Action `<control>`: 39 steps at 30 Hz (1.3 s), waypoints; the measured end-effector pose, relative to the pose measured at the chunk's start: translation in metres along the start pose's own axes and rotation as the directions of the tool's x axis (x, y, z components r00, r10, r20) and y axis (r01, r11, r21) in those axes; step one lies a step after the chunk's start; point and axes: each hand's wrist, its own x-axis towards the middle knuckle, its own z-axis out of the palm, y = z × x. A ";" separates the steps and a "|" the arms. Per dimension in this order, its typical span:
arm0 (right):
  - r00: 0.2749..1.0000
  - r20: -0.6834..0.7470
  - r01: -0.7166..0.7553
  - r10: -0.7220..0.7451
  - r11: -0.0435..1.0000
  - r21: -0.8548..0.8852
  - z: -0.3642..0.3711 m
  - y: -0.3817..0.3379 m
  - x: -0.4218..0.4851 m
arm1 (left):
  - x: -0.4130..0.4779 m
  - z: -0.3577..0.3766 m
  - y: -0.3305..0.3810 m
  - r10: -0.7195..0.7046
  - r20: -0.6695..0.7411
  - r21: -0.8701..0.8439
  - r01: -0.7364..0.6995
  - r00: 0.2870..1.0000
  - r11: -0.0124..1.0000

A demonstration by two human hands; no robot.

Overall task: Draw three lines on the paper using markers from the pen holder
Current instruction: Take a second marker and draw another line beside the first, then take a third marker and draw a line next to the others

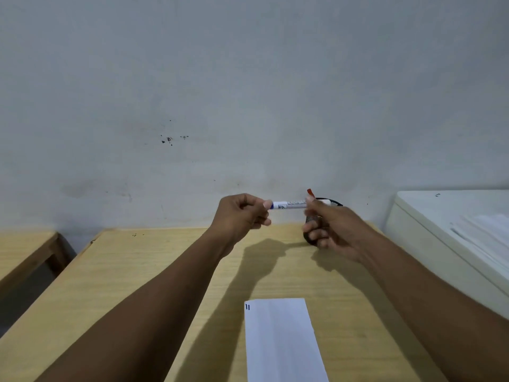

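Wooden table (154, 271) is taking up the lower frame, white paper (283, 340) lying near its front edge with two short dark strokes in the top-left corner. You are holding a white marker (289, 204) level above the table's far side: your left hand (242, 216) is pinching its blue end, your right hand (330, 227) is gripping the other end. Black pen holder (309, 238) is sitting mostly hidden behind your right hand, something red poking up.
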 end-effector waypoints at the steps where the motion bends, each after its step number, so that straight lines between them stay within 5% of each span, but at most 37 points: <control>1: 0.998 -0.057 0.013 -0.017 0.998 -0.062 -0.012 -0.009 0.004 | 0.007 0.003 0.005 0.037 -0.022 0.029 -0.036 0.999 0.999; 4: 0.971 -0.193 0.075 -0.141 0.947 -0.313 -0.047 -0.035 0.011 | 0.027 0.014 0.018 0.119 -0.042 0.128 -0.113 0.992 0.985; 12: 0.927 -0.182 0.120 -0.328 0.719 -0.684 -0.082 -0.058 0.038 | 0.075 0.072 0.018 0.246 0.043 0.518 -0.232 0.968 0.823; 18: 0.929 -0.153 0.128 -0.338 0.678 -0.724 -0.087 -0.047 0.064 | 0.098 0.103 0.000 0.204 0.257 0.643 -0.325 0.945 0.693; 22: 0.923 -0.145 0.155 -0.357 0.689 -0.708 -0.090 -0.036 0.079 | 0.107 0.106 -0.006 0.251 0.248 0.664 -0.353 0.936 0.659; 27: 0.915 -0.152 0.178 -0.373 0.712 -0.679 -0.087 -0.029 0.084 | 0.112 0.103 -0.013 0.065 0.317 0.757 -0.293 0.946 0.584; 33: 0.899 -0.156 0.207 -0.410 0.710 -0.673 -0.076 -0.040 0.072 | 0.105 0.096 0.002 0.062 0.232 0.714 -0.214 0.971 0.667; 39: 0.899 -0.095 0.242 -0.427 0.667 -0.705 -0.056 -0.051 0.053 | 0.092 0.082 0.012 0.014 0.335 0.706 -0.261 0.942 0.658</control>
